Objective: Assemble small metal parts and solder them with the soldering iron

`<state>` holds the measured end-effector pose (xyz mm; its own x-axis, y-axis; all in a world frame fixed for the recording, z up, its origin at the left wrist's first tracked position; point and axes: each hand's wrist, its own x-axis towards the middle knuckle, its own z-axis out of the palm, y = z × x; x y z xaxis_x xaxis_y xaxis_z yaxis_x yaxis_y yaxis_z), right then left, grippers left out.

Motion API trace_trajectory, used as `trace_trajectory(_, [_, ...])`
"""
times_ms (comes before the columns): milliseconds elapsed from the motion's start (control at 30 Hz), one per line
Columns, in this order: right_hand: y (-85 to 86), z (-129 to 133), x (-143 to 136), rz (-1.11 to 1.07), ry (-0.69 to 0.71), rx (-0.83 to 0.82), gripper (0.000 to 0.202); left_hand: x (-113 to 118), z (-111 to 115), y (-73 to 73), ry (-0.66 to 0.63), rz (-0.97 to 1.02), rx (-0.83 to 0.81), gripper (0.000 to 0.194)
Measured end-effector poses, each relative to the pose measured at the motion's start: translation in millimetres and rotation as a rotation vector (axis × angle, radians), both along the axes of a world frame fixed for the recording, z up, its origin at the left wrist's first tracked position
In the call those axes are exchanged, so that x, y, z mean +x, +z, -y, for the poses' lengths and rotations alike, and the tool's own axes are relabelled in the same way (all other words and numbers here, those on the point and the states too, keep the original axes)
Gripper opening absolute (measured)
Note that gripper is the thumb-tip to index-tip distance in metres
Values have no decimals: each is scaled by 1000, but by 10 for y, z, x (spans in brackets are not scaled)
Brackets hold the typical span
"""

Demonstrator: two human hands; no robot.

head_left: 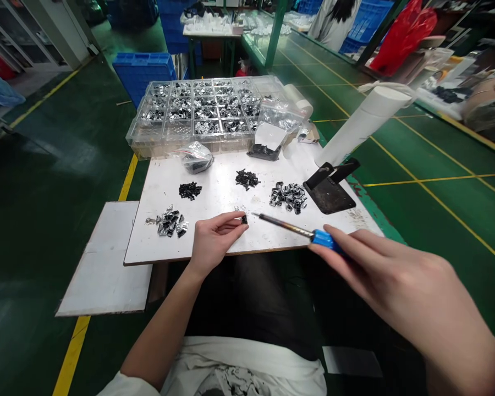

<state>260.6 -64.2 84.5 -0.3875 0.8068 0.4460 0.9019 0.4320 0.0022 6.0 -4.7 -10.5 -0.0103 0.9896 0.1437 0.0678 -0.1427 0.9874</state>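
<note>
Clock taken from the pc in the L hand, 12 = away from worker.

L hand (pixel 216 239) at 8: thumb + forefinger clamped on 1 small black piece (pixel 244 219), just over near edge of surface (pixel 160 181). R hand (pixel 396 269) at 4: grip closed round blue-handled tool (pixel 325 240), thin tip pointing at the pc, apparently just short of it.

Risks, my guess: tip could slip past pc & jab L fingertips, b/c they sit so close & the pc is so small. Pinch is narrow, so pc could twist or pop out; near edge is close, so poss. lost to floor. If tip's hot (can't tell), burn risk. R arm swinging wide toward 2 might knock the black stand (pixel 334 192) or scatter nearest heap. Heaps sit loose, no walls, so a sleeve could mix them.

Count: hands 2, tool 1, held pc 1, stand 1. Heaps 4: black bits 2, at 10 (pixel 190 190) and 12 (pixel 247 179); black-&-silver pcs 2, at 9 (pixel 172 223) and 2 (pixel 289 197). Pcs per heap: overlapped, no count. Clear bag w/ dark stuff, 1, at 11 (pixel 196 158). Divided box 1, approx 11–12 (pixel 148 149); compartments partly hidden, total unsure. White rolls 2: tall one at 2 (pixel 363 124), short one at 1 (pixel 299 100).
</note>
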Motion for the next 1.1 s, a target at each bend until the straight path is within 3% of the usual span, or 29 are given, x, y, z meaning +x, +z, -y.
trace_trajectory(133, [-102, -257, 62, -342, -131, -150, 33, -6, -8, 1, -19, 30, -32, 31])
trace_trajectory(200, [-245, -426, -13, -590, -194, -398, 39, -7, -15, 2, -35, 34, -35, 29])
trace_trajectory(300, [-468, -683, -225, -1061, -137, -777, 46, -9, -30, 8, -44, 19, -27, 23])
trace_trajectory(400, [-561, -946, -462, -1300, -95, -979, 56, -11, -46, 14, -56, 21, -28, 19])
trace_trajectory(467, [-532, -1139, -610, -1253, -53, -1010, 58, -11, -54, 17, -82, 11, -35, 17])
trace_trajectory(567, [-445, -1445, -841, -996, 26, -949, 51, -5, -60, 24, -125, -6, -49, 15])
trace_trajectory(667, [-414, -1704, -1094, -639, 133, -843, 30, 3, -64, 30, -159, 28, -93, 15])
trace_trajectory(733, [-431, -1812, -1253, -519, 206, -833, 16, 7, -63, 33, -184, 54, -130, 17])
trace_trajectory(1100, [-495, -1847, -1748, -252, 367, -757, 14, -12, -33, 43, -386, -45, -107, 22])
